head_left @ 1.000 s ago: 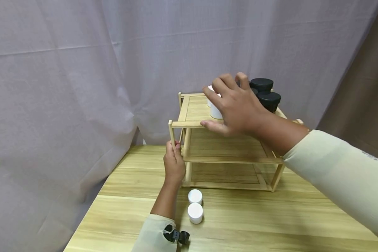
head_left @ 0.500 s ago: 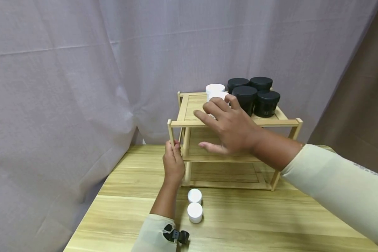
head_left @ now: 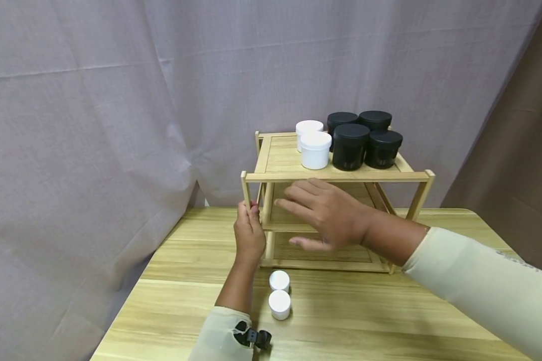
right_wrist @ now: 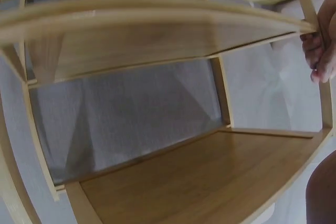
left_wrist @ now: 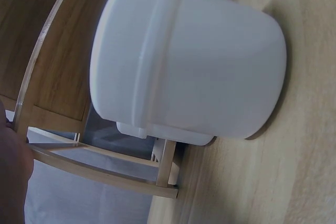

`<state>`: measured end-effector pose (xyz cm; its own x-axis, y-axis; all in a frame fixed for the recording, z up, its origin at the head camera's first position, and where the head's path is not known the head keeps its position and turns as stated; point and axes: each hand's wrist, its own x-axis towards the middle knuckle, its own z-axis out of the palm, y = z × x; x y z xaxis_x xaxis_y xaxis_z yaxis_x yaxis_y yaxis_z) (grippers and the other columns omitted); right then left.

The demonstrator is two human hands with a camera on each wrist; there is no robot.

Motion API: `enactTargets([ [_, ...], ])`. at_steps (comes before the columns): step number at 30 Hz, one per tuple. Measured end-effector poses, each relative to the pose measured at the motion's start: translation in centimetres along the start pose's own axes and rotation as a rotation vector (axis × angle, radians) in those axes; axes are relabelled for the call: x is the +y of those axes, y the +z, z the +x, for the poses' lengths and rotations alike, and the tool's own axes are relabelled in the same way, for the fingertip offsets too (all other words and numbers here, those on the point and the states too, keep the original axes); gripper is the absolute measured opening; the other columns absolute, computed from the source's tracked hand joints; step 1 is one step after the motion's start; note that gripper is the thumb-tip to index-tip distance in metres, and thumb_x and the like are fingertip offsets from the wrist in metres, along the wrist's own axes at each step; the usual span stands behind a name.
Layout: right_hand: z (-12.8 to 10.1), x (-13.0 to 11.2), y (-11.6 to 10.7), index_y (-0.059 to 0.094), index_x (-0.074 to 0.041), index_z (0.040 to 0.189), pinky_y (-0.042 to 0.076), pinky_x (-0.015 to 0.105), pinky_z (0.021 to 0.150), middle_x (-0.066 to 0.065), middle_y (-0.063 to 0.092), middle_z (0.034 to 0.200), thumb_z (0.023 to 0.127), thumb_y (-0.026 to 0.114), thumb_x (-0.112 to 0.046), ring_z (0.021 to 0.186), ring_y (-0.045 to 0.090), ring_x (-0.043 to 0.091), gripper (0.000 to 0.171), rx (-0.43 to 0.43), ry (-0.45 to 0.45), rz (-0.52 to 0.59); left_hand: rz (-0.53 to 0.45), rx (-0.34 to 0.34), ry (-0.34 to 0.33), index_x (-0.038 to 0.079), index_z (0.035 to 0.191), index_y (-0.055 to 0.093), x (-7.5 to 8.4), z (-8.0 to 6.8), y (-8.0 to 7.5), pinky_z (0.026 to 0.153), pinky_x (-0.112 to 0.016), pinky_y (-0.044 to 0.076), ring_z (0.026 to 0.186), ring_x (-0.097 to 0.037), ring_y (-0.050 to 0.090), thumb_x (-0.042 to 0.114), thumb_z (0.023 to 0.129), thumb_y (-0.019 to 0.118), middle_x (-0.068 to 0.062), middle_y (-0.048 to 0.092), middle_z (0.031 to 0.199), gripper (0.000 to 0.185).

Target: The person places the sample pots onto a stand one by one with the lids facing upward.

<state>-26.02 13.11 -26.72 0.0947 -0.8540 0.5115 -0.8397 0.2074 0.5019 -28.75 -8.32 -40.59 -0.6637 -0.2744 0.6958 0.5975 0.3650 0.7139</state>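
The left hand [head_left: 249, 231] grips the front-left post of the bamboo shelf rack [head_left: 339, 176] on the tabletop [head_left: 388, 311]. The right hand [head_left: 327, 214], fingers spread and holding nothing, hovers in front of the rack's middle shelf, having dropped from the top shelf since a second ago. Two small white jars [head_left: 280, 293] stand on the tabletop before the rack's left foot, below and left of the right hand, closer to the left. White jars [head_left: 315, 149] and black jars [head_left: 366, 138] sit atop the rack.

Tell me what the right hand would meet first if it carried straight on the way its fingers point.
Probably the left hand gripping the wooden three-tier rack's front-left post. The right hand's fingers point leftward toward it, though depth is unclear.
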Motion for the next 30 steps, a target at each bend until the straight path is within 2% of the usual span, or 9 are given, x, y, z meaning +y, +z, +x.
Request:
enactTargets([
  [6, -0.5, -0.9, 1.2, 0.066, 0.0, 0.137, 0.06, 0.043, 0.091, 0.015, 0.069, 0.122, 0.102, 0.066, -0.051, 0.109, 0.065, 0.029, 0.062, -0.026, -0.007, 0.052, 0.007, 0.009, 0.014, -0.002, 0.114, 0.056, 0.0, 0.0, -0.1, 0.06, -0.027, 0.043, 0.067, -0.011, 0.046, 0.013, 0.117, 0.047, -0.023, 0.06, 0.082, 0.018],
  [13, -1.5, -2.1, 2.6, 0.07, -0.005, 0.13, 0.054, 0.035, 0.079, 0.006, 0.065, 0.114, 0.093, 0.078, -0.046, 0.098, 0.06, 0.02, 0.056, -0.099, 0.015, 0.122, -0.024, 0.014, 0.014, -0.002, 0.113, 0.056, 0.1, 0.0, -0.1, 0.059, -0.025, 0.042, 0.066, -0.01, 0.046, 0.013, 0.117, 0.047, -0.023, 0.059, 0.081, 0.018],
  [18, -2.3, -2.9, 3.5, 0.07, -0.005, 0.128, 0.055, 0.031, 0.074, 0.003, 0.063, 0.108, 0.094, 0.078, -0.044, 0.093, 0.058, 0.016, 0.052, -0.149, 0.029, 0.166, -0.03, 0.01, 0.013, -0.003, 0.114, 0.056, 0.0, 0.0, 0.0, 0.06, -0.025, 0.042, 0.068, -0.012, 0.046, 0.012, 0.116, 0.047, -0.024, 0.059, 0.083, 0.018],
  [21, -2.7, -3.5, 3.8, 0.069, -0.004, 0.131, 0.059, 0.029, 0.07, 0.005, 0.068, 0.114, 0.099, 0.075, -0.044, 0.089, 0.063, 0.013, 0.052, -0.202, 0.074, 0.21, -0.027, 0.006, 0.008, -0.003, 0.114, 0.056, 0.0, -0.1, 0.0, 0.061, -0.026, 0.043, 0.068, -0.012, 0.047, 0.012, 0.116, 0.047, -0.024, 0.059, 0.083, 0.018],
  [24, -3.3, -4.2, 4.3, 0.068, -0.004, 0.136, 0.059, 0.026, 0.066, 0.005, 0.071, 0.118, 0.104, 0.07, -0.045, 0.08, 0.064, 0.007, 0.053, -0.269, 0.135, 0.261, -0.027, 0.007, -0.001, -0.003, 0.114, 0.056, 0.0, -0.1, 0.1, 0.062, -0.026, 0.043, 0.068, -0.012, 0.047, 0.013, 0.117, 0.047, -0.023, 0.059, 0.083, 0.019],
  [28, -4.0, -5.1, 5.1, 0.066, -0.004, 0.139, 0.056, 0.022, 0.064, 0.002, 0.072, 0.112, 0.108, 0.064, -0.046, 0.073, 0.06, 0.004, 0.052, -0.329, 0.186, 0.31, -0.033, 0.003, -0.011, -0.003, 0.114, 0.056, 0.1, 0.0, 0.0, 0.061, -0.026, 0.044, 0.068, -0.012, 0.047, 0.015, 0.117, 0.046, -0.024, 0.059, 0.082, 0.021],
  [30, -4.3, -5.5, 5.5, 0.066, -0.005, 0.139, 0.057, 0.022, 0.065, 0.001, 0.072, 0.11, 0.108, 0.063, -0.046, 0.075, 0.062, 0.004, 0.052, -0.342, 0.201, 0.326, -0.032, -0.001, -0.017, -0.003, 0.114, 0.056, 0.1, 0.0, 0.0, 0.061, -0.026, 0.044, 0.068, -0.012, 0.048, 0.016, 0.117, 0.046, -0.024, 0.059, 0.083, 0.021],
])
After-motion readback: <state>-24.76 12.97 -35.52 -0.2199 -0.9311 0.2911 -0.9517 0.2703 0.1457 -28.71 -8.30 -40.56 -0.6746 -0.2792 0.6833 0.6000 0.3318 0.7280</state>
